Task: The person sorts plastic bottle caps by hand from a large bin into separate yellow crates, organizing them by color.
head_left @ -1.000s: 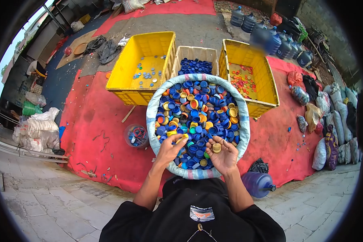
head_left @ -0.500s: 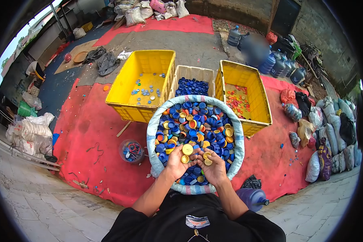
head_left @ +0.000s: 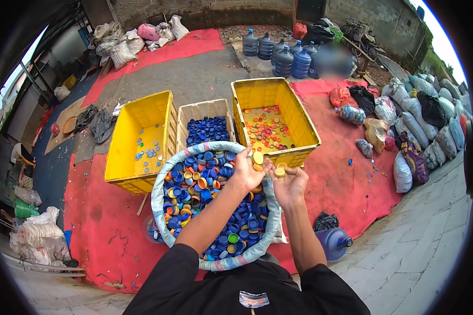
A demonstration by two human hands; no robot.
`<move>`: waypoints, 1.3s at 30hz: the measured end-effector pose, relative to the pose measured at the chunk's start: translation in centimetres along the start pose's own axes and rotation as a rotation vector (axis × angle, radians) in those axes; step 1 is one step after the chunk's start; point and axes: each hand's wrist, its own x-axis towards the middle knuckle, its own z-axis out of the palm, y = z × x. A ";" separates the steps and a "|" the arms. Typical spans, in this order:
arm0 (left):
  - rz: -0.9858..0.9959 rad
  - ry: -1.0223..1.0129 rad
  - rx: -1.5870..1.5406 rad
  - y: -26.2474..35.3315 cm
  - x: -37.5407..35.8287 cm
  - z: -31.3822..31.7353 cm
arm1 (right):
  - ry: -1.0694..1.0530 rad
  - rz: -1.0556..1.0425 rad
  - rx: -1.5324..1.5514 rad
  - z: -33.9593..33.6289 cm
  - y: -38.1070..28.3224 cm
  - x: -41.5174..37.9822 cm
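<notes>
My left hand [head_left: 246, 172] is closed around yellow bottle caps [head_left: 257, 158], held above the right rim of the sack. Beside it my right hand [head_left: 291, 186], palm up with fingers curled, holds more yellow caps [head_left: 280, 171]. The hands nearly touch at the fingertips. Below and to the left stands a round open sack [head_left: 160, 210] full of mostly blue bottle caps [head_left: 242, 226], with orange and yellow ones mixed in. Just beyond my hands is the right yellow crate [head_left: 294, 116], with red and orange caps [head_left: 268, 126] on its floor.
Left of the hands are a white crate [head_left: 205, 108] of blue caps and another yellow crate [head_left: 142, 113] with a few greyish caps. A water jug [head_left: 333, 244] lies near my right arm. Filled sacks [head_left: 402, 173] line the right side; several jugs [head_left: 283, 62] stand behind.
Both hands have moved right and away from me, from over the middle of the sack toward the right yellow crate, still holding yellow caps. The camera view has turned right.
</notes>
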 end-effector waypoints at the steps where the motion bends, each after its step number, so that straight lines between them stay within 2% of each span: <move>1: 0.103 -0.052 0.026 1.1 1.2 3.0 | -0.101 -0.045 0.110 -1.1 -1.0 4.5; 2: 0.177 -0.172 0.034 2.5 4.3 3.5 | -0.024 -0.057 0.038 0.9 -2.2 6.8; 3: 0.232 -0.160 0.059 3.5 3.1 6.1 | -0.020 -0.075 -0.050 1.9 -2.9 8.4; 4: 0.264 0.064 0.075 4.2 3.5 7.3 | 0.032 -0.089 -0.112 1.8 -3.2 8.7; 5: 0.313 0.019 0.189 4.6 3.2 7.0 | 0.083 -0.102 -0.176 1.6 -3.6 9.0; 6: 0.363 -0.025 0.300 5.3 2.5 6.2 | 0.132 -0.110 -0.241 1.3 -4.0 9.2; 7: 0.372 -0.098 0.351 5.9 1.1 5.0 | 0.087 -0.144 -0.296 -0.3 -4.0 8.7; 8: 0.430 0.010 0.377 5.8 -0.3 3.9 | 0.101 -0.194 -0.368 -2.0 -3.5 7.9; 10: 0.511 0.039 0.441 6.2 -3.3 -0.2 | 0.126 -0.289 -0.514 -1.7 -2.7 3.4; 14: 0.545 0.119 0.347 5.2 -9.4 -7.9 | 0.150 -0.387 -0.866 -4.3 0.4 -1.1; 15: 0.587 0.173 0.345 4.5 -11.4 -8.0 | 0.141 -0.406 -0.953 -5.0 1.2 -1.8; 21: 0.725 0.356 0.357 2.3 -18.2 -14.0 | 0.021 -0.645 -1.552 -6.7 5.2 -4.7; 29: 0.791 0.435 0.339 -1.2 -22.7 -17.5 | -0.256 -0.613 -1.788 -5.3 9.2 -6.5; 39: 0.846 0.457 0.338 -1.0 -25.9 -18.5 | -0.500 -0.529 -2.107 -2.8 12.4 -5.5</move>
